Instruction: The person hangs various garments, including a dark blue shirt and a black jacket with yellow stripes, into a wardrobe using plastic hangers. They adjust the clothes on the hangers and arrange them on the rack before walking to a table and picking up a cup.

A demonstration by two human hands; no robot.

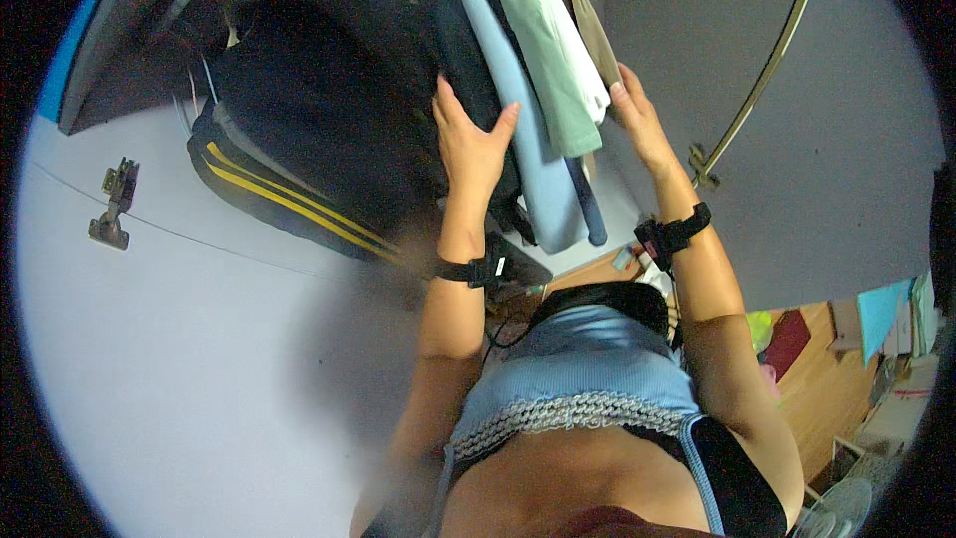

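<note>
Several garments hang side by side in a wardrobe at the top of the view. My left hand [470,142] lies against a black garment [467,52], its thumb spread towards a light blue garment [549,194]. Whether it grips any cloth is hard to tell. Over to the right, my right hand [638,116] has the edge of a brown garment [586,7] between thumb and fingers. Between my hands also hang a pale green garment [549,75] and a white one [596,101]. The tops of the garments are cut off by the picture's rim.
A dark jacket with yellow stripes [299,198] hangs at the left. Beside it is a white door panel [187,351] with a metal hinge [116,205]. On the right, a grey panel [836,164] carries a long metal bar [765,75]. Household items lie on the wooden floor [821,396].
</note>
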